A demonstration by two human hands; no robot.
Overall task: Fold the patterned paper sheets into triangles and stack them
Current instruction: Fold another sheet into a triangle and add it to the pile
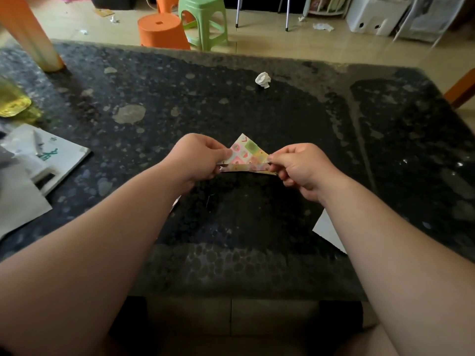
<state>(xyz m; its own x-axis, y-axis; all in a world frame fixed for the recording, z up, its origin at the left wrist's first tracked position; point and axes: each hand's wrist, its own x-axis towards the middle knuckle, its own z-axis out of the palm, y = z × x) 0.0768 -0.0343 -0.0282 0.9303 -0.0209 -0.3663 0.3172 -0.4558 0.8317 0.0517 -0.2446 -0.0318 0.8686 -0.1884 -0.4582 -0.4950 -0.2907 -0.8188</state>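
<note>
A patterned paper sheet (pixel 248 154), pastel squares on white, is folded into a triangle with its tip pointing away from me. It is held a little above the dark table (pixel 231 111) near the middle. My left hand (pixel 199 156) pinches its left corner and my right hand (pixel 299 168) pinches its right corner. A thin layered edge of patterned paper (pixel 246 171) shows along the triangle's base between the hands. A white sheet corner (pixel 327 231) peeks out beside my right forearm.
A crumpled white paper ball (pixel 263 80) lies farther back. White papers and a booklet (pixel 38 160) sit at the left edge, with a yellow-green bottle (pixel 11 101) behind them. Beyond the table stand an orange stool (pixel 162 30) and a green stool (pixel 203 20).
</note>
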